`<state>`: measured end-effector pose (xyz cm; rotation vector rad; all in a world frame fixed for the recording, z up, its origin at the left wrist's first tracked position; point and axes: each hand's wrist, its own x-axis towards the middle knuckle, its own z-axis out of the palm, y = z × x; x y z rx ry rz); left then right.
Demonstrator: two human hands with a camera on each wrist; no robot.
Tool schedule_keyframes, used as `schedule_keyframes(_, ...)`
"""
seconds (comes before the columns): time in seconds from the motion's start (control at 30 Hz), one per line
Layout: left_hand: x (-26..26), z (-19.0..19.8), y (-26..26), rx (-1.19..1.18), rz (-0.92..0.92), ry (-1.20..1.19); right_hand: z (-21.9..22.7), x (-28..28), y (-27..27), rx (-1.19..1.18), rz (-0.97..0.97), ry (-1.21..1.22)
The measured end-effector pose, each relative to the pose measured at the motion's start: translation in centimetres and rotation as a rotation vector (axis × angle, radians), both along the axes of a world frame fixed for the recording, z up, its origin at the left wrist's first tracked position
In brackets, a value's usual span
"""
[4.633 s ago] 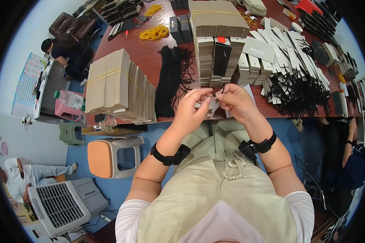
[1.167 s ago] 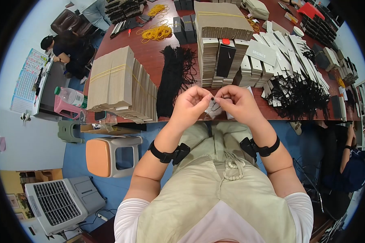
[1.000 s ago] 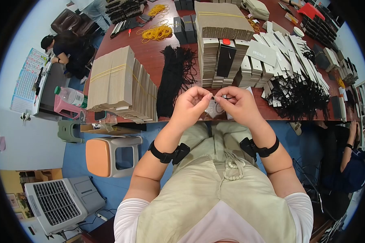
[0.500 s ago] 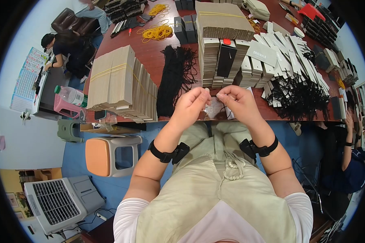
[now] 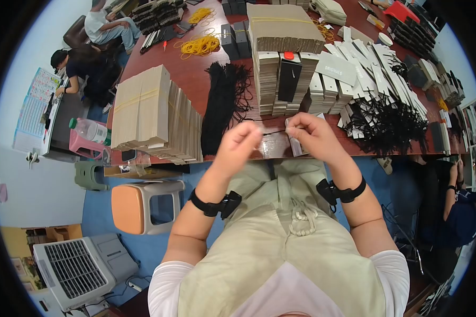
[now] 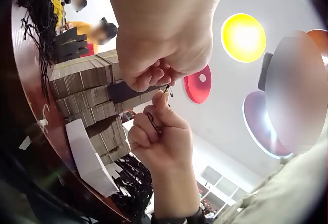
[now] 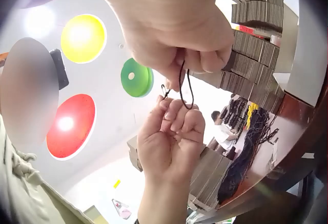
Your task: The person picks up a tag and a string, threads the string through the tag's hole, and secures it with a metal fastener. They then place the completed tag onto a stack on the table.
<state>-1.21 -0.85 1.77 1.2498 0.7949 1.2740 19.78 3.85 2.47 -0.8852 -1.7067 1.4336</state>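
Observation:
A thin black cord runs between my two hands in the head view. My left hand, slightly blurred, pinches one end between thumb and fingertips above the table's front edge. My right hand pinches the cord on the other side. In the right wrist view a loop of the black cord hangs from the right fingers, and a small knotted end shows at the left fingertips. A small pale box lies on the table beneath the right hand. A bundle of black cords lies left of the hands.
A banded cardboard stack stands at left, a taller stack ahead. White tags with black cords spread over the right side. Yellow rubber bands lie farther back. An orange-topped stool stands left on the floor.
My hands, fingertips together a second ago, have drawn apart, the left one to the left, with the cord stretched between them. A person in white now sits at the far left.

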Motion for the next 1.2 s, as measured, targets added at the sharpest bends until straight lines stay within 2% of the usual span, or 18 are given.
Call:
schedule_keyframes(0.03,-0.7,0.0,0.3,0.028,0.000,-0.041,0.4,0.7,0.2,0.049,-0.018,-0.028)
schedule_keyframes(0.17,-1.0,1.2,1.0,0.213,0.102,0.170,2.7,1.4,0.2,0.372,0.053,-0.191)
schedule_keyframes(0.23,1.2,1.2,1.3,0.099,0.122,0.072,3.6,0.3,-0.2,0.593,0.071,-0.337)
schedule_keyframes(0.3,3.0,0.8,1.2,0.073,-0.004,0.056,3.8,-0.6,-0.5,0.742,0.068,-0.459)
schedule_keyframes(0.33,3.5,0.4,1.1,-0.107,-0.192,-0.035,3.4,-0.7,-0.4,0.744,0.046,-0.487)
schedule_keyframes(0.43,3.8,-1.1,1.4,-0.387,-0.344,-0.154,4.0,0.1,0.4,0.779,-0.003,-0.578)
schedule_keyframes(0.5,3.7,-1.3,1.0,-0.361,-0.278,-0.036,4.9,1.5,1.5,0.802,-0.051,-0.625)
schedule_keyframes(0.57,3.0,-1.8,1.2,-0.361,-0.254,0.018,5.0,3.4,3.9,0.676,-0.168,-0.434)
schedule_keyframes(0.63,2.4,-1.9,1.5,-0.404,-0.257,-0.036,5.1,4.9,6.5,0.676,-0.569,-0.594)
schedule_keyframes(0.73,2.6,-2.1,1.4,-0.392,-0.188,-0.066,4.0,6.3,9.3,0.999,-0.808,-0.885)
schedule_keyframes(0.83,2.4,-1.7,1.3,-0.373,-0.133,0.003,3.0,6.7,9.9,0.903,-0.764,-0.884)
schedule_keyframes(0.93,2.3,-0.8,1.0,-0.380,-0.087,0.050,3.1,6.6,9.6,1.026,-0.767,-0.895)
schedule_keyframes(1.03,2.3,-0.3,0.9,-0.375,-0.033,0.066,2.7,6.5,9.9,1.069,-0.743,-0.808)
schedule_keyframes(1.13,2.4,0.4,0.8,-0.350,-0.001,0.056,3.0,6.8,10.0,0.991,-0.777,-0.864)
schedule_keyframes(1.2,2.4,1.1,0.7,-0.327,0.024,0.054,3.5,6.4,8.7,0.779,-0.936,-0.321)
